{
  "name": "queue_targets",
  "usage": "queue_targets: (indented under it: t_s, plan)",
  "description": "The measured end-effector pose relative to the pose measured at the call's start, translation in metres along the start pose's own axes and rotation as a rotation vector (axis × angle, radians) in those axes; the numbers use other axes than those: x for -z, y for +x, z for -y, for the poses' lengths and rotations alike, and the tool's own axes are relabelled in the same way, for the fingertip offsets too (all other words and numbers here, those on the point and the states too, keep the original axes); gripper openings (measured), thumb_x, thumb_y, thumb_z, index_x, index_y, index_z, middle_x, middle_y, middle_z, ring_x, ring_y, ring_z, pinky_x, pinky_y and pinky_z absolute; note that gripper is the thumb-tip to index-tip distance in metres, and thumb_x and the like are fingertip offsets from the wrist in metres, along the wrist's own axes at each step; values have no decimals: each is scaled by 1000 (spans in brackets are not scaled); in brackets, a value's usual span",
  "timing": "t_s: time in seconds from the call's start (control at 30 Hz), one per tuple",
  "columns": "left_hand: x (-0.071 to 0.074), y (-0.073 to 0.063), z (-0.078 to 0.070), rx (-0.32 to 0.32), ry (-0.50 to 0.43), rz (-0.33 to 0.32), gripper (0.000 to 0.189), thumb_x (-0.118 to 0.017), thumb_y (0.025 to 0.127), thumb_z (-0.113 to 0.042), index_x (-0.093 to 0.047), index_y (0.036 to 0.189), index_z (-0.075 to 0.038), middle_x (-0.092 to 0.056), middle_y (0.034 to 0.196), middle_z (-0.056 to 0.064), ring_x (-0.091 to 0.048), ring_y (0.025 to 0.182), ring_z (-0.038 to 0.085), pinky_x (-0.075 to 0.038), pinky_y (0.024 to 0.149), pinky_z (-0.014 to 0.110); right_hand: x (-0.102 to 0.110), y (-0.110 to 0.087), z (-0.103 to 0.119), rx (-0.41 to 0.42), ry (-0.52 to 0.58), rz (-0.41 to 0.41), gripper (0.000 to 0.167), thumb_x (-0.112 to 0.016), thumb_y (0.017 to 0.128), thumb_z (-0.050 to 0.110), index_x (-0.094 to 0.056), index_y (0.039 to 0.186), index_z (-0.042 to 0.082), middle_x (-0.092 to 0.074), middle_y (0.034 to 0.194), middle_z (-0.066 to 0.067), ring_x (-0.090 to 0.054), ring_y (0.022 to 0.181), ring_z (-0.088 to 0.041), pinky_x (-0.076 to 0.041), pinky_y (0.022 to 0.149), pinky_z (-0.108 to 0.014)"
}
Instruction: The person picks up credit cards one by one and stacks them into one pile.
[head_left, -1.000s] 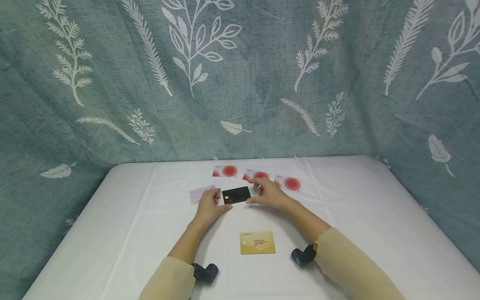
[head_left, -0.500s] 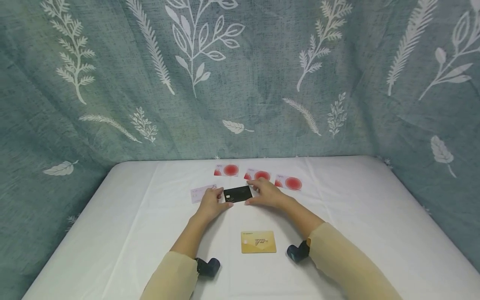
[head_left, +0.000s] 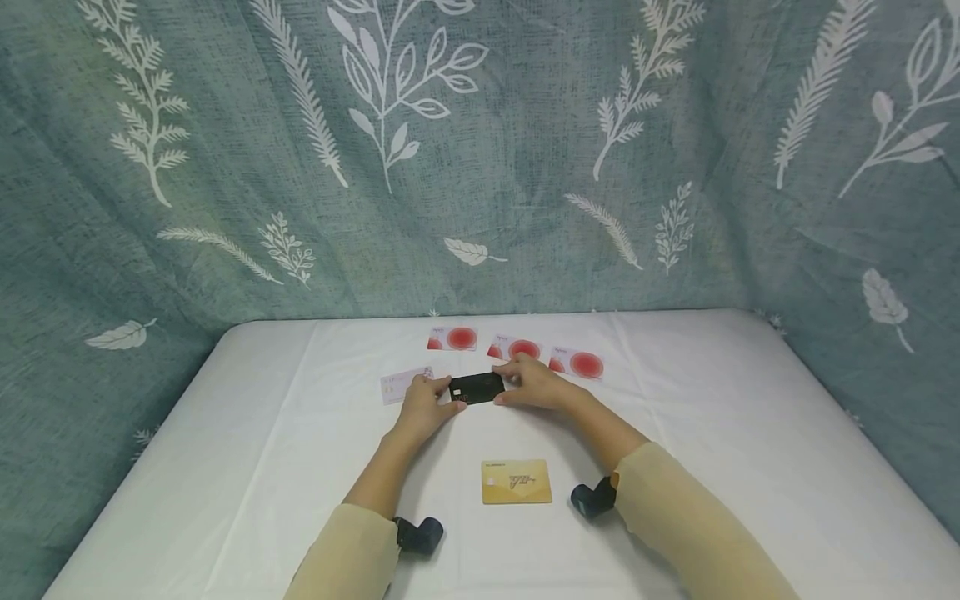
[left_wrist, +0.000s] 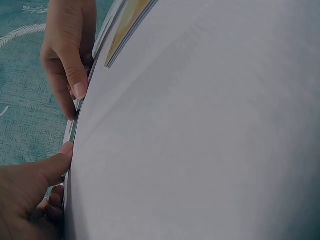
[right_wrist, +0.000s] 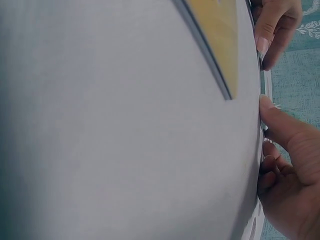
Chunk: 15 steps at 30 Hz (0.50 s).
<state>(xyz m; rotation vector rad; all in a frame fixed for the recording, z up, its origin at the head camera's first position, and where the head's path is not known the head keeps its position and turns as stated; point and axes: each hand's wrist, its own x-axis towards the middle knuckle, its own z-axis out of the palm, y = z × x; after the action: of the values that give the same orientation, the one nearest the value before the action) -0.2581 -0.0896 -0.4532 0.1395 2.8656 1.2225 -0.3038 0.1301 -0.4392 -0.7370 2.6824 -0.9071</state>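
A black card [head_left: 477,388] with a small chip and pale lettering lies on the white cloth in the middle of the head view. The left hand [head_left: 422,410] pinches its left end, thumb at the near corner and a finger at the far one. At the opposite end, the right hand [head_left: 531,387] holds the card the same way between thumb and fingers. In both wrist views the card is almost edge-on and hard to make out. Nearer the person lies a gold card [head_left: 516,482]; its edge looks layered in the right wrist view.
Beside the left hand lies a pale purple card [head_left: 401,387], partly covered by the fingers. Farther back are three white cards with red circles: a left one [head_left: 460,337], a middle one [head_left: 523,348] and a right one [head_left: 587,364]. A green leaf-print curtain [head_left: 480,167] hangs behind.
Both hands have drawn slightly closer together, bringing their fingers onto the black card's ends. The gold card and the back cards keep their places.
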Motion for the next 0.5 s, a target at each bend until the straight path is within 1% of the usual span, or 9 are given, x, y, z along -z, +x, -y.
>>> queue_targets:
  t_s: [0.07,0.27,0.37,0.5]
  plan:
    - [0,0,0,1,1,0,57,-75,81,-20,-55,130,1,-50,110,21,-50,99,29,-43,91,44,1,-1,0,17,12,-10,58,-74,80,24,-55,130,1,-52,109,-14,-43,89,-20,-37,75,-31]
    - [0,0,1,-13,15,10,58,-74,81,-19,-53,132,0,-50,111,21,-49,100,30,-42,92,46,0,-4,-2,-1,29,-35,58,-76,79,25,-57,128,0,-55,111,-13,-45,88,-18,-39,76,-29]
    - [-1,0,2,-14,14,12,58,-74,82,-20,-53,132,-1,-50,111,20,-48,101,30,-42,93,45,-1,-5,-4,-8,52,-42,56,-76,79,24,-58,127,1,-53,108,-12,-45,87,-18,-39,75,-28]
    - [-1,-1,3,-10,8,14,58,-74,82,-22,-54,132,-2,-50,109,18,-47,97,27,-42,89,43,-2,-6,-6,4,69,-46,56,-76,80,23,-58,127,0,-51,104,-10,-43,86,-17,-37,72,-27]
